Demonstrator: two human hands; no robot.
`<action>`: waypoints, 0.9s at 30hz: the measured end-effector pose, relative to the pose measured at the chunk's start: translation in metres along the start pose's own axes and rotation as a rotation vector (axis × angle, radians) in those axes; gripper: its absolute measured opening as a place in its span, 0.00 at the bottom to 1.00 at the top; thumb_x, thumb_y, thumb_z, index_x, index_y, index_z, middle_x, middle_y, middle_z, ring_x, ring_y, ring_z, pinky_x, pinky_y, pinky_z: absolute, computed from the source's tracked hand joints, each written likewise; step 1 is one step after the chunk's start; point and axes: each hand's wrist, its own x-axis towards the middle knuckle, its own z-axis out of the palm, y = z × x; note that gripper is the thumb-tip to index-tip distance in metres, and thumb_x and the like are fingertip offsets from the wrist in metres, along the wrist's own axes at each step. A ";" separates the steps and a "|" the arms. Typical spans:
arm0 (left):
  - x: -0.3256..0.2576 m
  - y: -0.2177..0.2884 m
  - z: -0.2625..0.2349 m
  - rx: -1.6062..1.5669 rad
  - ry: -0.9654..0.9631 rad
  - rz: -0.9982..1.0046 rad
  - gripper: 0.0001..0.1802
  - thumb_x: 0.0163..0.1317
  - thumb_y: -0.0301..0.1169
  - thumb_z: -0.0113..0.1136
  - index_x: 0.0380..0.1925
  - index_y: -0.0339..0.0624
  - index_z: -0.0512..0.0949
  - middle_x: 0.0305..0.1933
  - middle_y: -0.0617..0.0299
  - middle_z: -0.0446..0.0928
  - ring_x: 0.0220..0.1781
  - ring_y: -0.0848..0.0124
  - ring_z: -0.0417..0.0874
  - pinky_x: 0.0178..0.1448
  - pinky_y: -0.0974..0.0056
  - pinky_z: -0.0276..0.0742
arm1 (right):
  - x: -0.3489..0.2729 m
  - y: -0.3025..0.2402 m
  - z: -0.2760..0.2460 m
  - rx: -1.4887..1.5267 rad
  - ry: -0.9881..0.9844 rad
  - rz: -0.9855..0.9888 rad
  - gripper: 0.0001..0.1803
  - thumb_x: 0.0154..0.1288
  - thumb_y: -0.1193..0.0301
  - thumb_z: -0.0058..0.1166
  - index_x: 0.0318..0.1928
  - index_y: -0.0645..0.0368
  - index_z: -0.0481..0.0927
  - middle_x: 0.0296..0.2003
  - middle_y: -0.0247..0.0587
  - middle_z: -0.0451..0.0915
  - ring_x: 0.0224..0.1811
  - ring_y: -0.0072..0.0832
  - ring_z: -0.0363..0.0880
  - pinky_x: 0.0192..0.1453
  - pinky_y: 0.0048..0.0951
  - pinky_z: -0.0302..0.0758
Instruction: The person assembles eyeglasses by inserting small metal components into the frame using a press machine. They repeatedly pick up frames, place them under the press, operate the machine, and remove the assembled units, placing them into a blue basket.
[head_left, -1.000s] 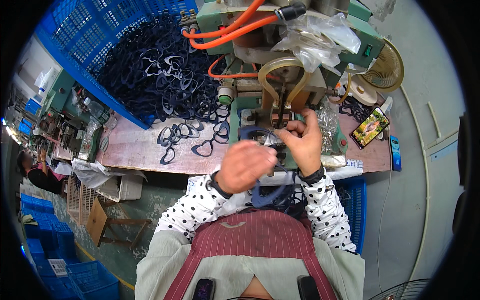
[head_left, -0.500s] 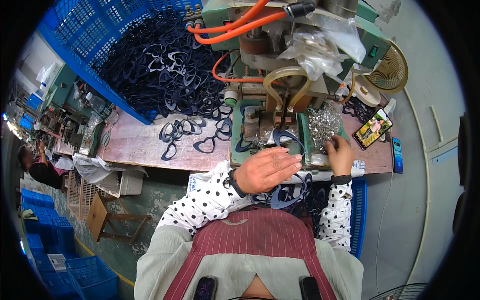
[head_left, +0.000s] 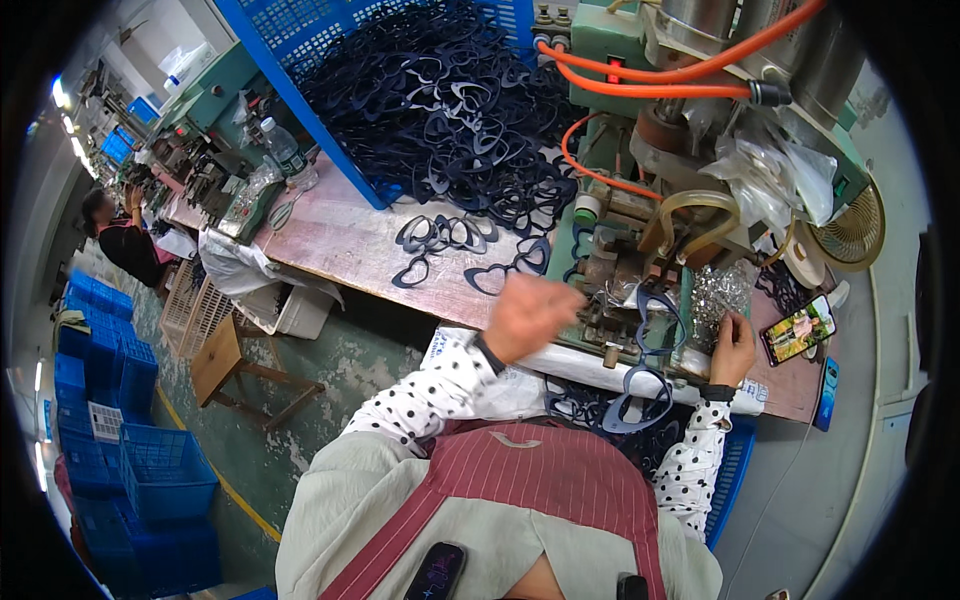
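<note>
My left hand [head_left: 527, 318], smeared by motion, is over the table's front edge, left of the press [head_left: 612, 290] and near a loose dark blue glasses frame [head_left: 483, 281]. Whether its fingers hold anything is unclear. At the right, my right hand [head_left: 735, 352] has its fingertips drawn together at a heap of small shiny metal parts [head_left: 707, 303]; anything pinched there is too small to make out. Between the hands, a dark blue glasses frame [head_left: 657, 297] rests at the press. Another glasses frame [head_left: 622, 408] hangs just below, above more frames by my lap.
A blue basket [head_left: 305, 110] piled with glasses frames stands at the far left of the press. Orange hoses [head_left: 660, 90] cross the machine. A phone [head_left: 800, 330], a blue device [head_left: 827, 393] and a fan [head_left: 848, 228] are at the right. A wooden stool [head_left: 222, 362] stands on the floor.
The view has turned left, so the table appears shifted right. My left hand has moved away from the press, toward the loose frames. My right hand stays at the metal parts.
</note>
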 end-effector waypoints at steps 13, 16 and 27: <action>-0.105 -0.107 -0.103 1.226 -0.065 -0.933 0.23 0.44 0.47 0.71 0.31 0.40 0.78 0.36 0.54 0.75 0.48 0.51 0.75 0.41 0.46 0.72 | -0.004 -0.007 -0.003 -0.155 0.046 -0.074 0.10 0.69 0.69 0.50 0.44 0.58 0.81 0.34 0.47 0.83 0.35 0.40 0.81 0.41 0.37 0.75; -0.111 -0.116 -0.103 1.131 0.010 -1.040 0.20 0.46 0.43 0.70 0.31 0.39 0.78 0.37 0.51 0.75 0.46 0.50 0.75 0.44 0.47 0.71 | -0.003 -0.004 -0.003 -0.126 0.045 -0.076 0.09 0.69 0.70 0.50 0.44 0.59 0.81 0.34 0.45 0.83 0.33 0.34 0.83 0.39 0.34 0.75; 0.028 -0.071 -0.100 -0.947 0.126 -1.470 0.12 0.68 0.37 0.59 0.34 0.42 0.70 0.27 0.67 0.70 0.21 0.82 0.63 0.19 0.78 0.53 | 0.003 -0.073 0.000 0.284 -0.094 -0.038 0.06 0.60 0.78 0.58 0.38 0.62 0.83 0.32 0.37 0.83 0.33 0.23 0.79 0.38 0.24 0.74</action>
